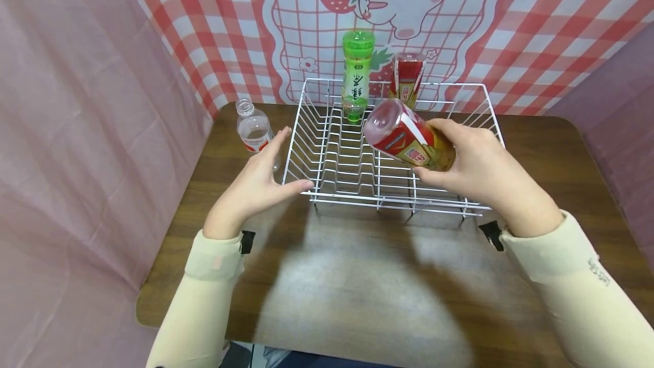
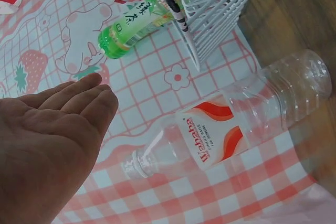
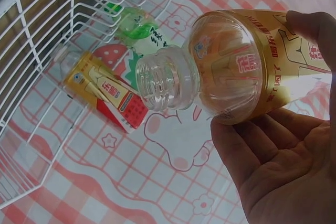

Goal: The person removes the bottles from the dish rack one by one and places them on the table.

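A red-and-gold-labelled plastic bottle is gripped by my right hand, thumb on one side and fingers on the other. It is tilted over the white wire rack, its clear base toward the upper left. Its capless neck shows in the right wrist view. Out at the rack's left front corner is my left hand, fingers and thumb spread, holding nothing. Just beyond it a clear Wahaha water bottle stands uncapped on the table, partly hidden by that hand in the head view.
Toward the back of the rack, a green tea bottle and another red-and-gold-labelled bottle stand upside down. Behind the wooden table hangs a red-and-white checked cloth. Pink curtains close off the left side.
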The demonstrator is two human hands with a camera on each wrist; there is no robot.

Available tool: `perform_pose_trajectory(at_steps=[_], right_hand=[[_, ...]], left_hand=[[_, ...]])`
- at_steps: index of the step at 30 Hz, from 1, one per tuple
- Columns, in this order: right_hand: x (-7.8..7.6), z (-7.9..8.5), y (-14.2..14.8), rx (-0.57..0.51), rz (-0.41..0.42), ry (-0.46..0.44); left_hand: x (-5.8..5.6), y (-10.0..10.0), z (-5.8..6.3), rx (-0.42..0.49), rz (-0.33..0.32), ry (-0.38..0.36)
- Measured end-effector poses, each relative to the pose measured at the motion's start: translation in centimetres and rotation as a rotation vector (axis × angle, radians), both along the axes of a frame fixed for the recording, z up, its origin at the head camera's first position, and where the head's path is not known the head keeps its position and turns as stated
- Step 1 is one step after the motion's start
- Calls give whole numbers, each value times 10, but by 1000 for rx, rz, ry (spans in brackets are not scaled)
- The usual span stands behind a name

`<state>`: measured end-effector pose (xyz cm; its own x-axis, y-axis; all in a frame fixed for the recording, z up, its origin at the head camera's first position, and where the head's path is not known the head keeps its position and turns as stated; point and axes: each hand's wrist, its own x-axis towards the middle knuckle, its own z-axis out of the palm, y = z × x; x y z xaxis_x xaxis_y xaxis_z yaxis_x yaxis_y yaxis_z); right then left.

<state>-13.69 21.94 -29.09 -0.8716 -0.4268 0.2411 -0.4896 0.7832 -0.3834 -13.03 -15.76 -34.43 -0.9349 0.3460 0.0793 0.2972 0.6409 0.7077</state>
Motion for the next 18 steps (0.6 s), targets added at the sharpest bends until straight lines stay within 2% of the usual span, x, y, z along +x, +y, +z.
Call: perform_pose_trajectory(at_steps=[4, 14, 18], right_hand=[[0, 0, -2, 11, 3, -13], [3, -3, -3, 16, 36, 41], [5, -1, -5, 19, 31, 9]], left_hand=[[1, 0, 3, -9, 1, 2], [1, 4, 12, -11, -20, 18], [2, 6, 16, -16, -35, 23]])
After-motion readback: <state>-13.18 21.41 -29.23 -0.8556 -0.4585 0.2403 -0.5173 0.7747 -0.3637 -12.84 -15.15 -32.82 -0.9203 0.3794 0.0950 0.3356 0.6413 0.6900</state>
